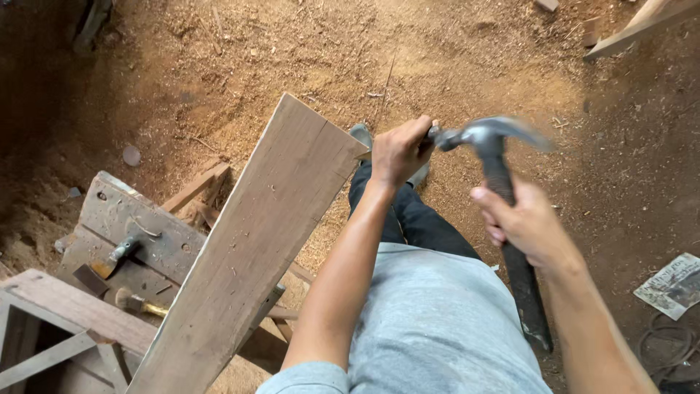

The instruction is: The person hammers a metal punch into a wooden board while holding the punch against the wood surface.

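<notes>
A dirt floor (240, 51) strewn with sawdust and wood chips fills the background, darker toward the right edge. Two hands are in view. The left hand (399, 152) is closed in a fist just past the far right corner of a long, weathered grey-brown wooden plank (251, 248), pinching something small against the head of the hammer; what it pinches is too small to tell. The right hand (526, 222) is wrapped tight around the dark handle of a single steel claw hammer (487, 138), whose blurred head sits just beside the left fist, above the person's dark trouser leg. The one plank slants from the lower left up toward the middle, lying across a worn grey wooden bench (120, 219). On that bench, left of the plank, lie two small tools: a rusty-bladed hatchet (109, 264) with a grey head and a brush (135, 303) with a yellowish handle. A pale wooden frame (51, 321) stands at the lower left corner. A crumpled printed sheet of paper (674, 284) lies on the floor at the right, and one loose timber (642, 25) at the top right.
</notes>
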